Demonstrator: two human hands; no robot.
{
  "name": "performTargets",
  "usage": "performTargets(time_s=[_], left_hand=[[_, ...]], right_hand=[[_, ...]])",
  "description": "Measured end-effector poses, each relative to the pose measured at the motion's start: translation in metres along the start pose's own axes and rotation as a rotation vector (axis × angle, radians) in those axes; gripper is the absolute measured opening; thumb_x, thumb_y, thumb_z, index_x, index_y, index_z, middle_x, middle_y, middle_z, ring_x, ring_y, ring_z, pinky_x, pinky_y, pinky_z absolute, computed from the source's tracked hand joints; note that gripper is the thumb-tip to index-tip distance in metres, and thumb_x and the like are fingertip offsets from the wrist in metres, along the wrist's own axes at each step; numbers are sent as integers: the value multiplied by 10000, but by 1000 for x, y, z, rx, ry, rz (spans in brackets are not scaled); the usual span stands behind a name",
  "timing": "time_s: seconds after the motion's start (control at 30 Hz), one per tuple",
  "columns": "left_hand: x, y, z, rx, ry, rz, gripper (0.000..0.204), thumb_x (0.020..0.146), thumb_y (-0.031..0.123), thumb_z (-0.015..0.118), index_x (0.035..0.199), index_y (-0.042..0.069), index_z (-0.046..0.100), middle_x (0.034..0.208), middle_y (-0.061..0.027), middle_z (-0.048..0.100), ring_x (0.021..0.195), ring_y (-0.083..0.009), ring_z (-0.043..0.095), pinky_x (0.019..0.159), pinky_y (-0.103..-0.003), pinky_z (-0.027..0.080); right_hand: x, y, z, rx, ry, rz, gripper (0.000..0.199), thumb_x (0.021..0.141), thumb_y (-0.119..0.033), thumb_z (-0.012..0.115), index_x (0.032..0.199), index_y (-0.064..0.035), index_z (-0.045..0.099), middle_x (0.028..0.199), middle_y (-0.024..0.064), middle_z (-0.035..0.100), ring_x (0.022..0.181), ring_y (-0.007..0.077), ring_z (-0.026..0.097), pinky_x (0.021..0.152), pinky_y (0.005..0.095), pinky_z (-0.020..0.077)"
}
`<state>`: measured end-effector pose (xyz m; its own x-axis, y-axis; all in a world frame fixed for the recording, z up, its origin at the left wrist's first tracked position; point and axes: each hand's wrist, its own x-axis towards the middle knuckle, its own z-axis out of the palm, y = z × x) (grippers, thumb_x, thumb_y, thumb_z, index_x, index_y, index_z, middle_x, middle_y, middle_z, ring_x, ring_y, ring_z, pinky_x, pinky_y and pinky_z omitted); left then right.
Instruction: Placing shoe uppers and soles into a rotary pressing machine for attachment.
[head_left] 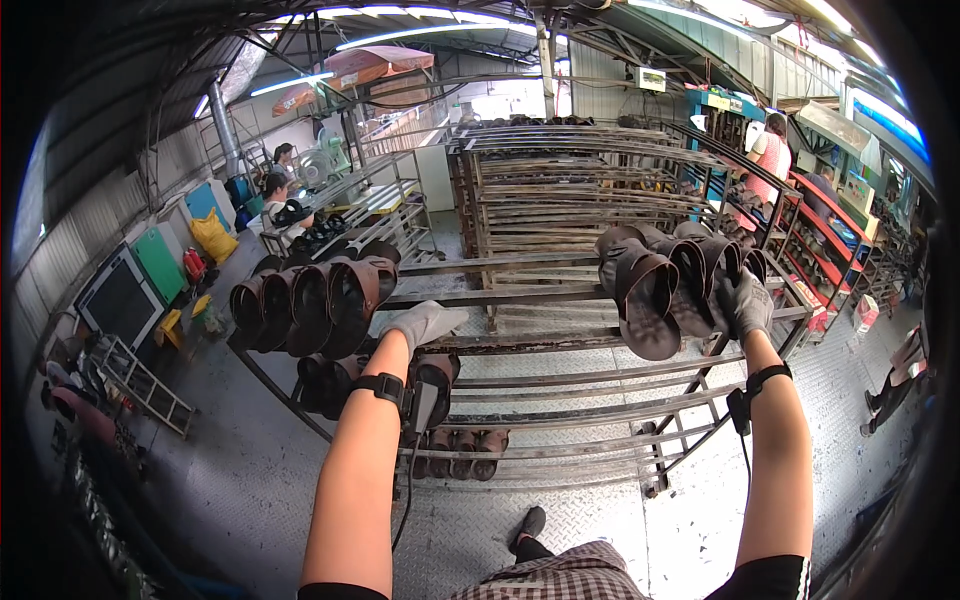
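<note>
Right grip (750,305), grey-gloved: against the outermost of the right-hand brown sandals (645,305); whether it is closed on that piece cannot be told. Left grip (425,323), likewise gloved: fingers extended and unclenched, over the bars just beside the left-hand brown sandals (355,300). Both rows rest on the upper tier of the metal rack (540,345). Further sandals (488,455) sit lower, at left. Beyond: a second rack (585,190); at right, a person in pink (770,158)
</note>
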<state>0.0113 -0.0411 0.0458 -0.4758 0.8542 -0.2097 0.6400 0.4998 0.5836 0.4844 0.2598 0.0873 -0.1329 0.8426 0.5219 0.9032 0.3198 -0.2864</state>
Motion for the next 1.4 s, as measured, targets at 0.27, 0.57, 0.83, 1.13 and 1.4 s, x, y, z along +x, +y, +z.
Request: performTargets(time_s=[0.27,0.57,0.83,1.13,1.4], left_hand=[[7,-9,3,-21,49,35,592,861,560,575,1093,47,760,1071,-125,736,993,-248,639,941,-346,458],[0,-2,3,-41,36,62,553,848,510,574,1076,41,756,1050,-124,739,952,-240,640,914,-341,464],[11,-11,3,-43,13,38,621,882,538,599,1180,4,705,1173,-170,719,1077,-280,659,955,-372,461],[12,-11,4,-51,38,20,542,862,511,598,1054,30,760,1009,-112,743,921,-218,638,887,-330,473],[4,-4,1,-33,18,3,603,875,540,585,1146,20,725,1103,-133,728,1018,-247,645,934,-355,459]], right_hand=[[3,3,3,-2,4,6,387,917,-428,583,1192,-161,639,1155,146,692,1081,360,657,906,471,516],[3,6,6,-1,17,5,382,917,-431,572,1179,-160,638,1152,150,690,1081,364,656,908,478,511],[2,4,4,-4,14,-5,374,922,-416,575,1171,-144,638,1130,165,691,1073,375,653,902,487,511],[1,1,1,-13,4,14,378,917,-419,580,1165,-141,647,1151,158,693,1084,368,656,907,478,515],[2,2,3,-2,9,23,391,912,-434,585,1173,-150,648,1141,152,698,1067,359,666,897,476,519]])
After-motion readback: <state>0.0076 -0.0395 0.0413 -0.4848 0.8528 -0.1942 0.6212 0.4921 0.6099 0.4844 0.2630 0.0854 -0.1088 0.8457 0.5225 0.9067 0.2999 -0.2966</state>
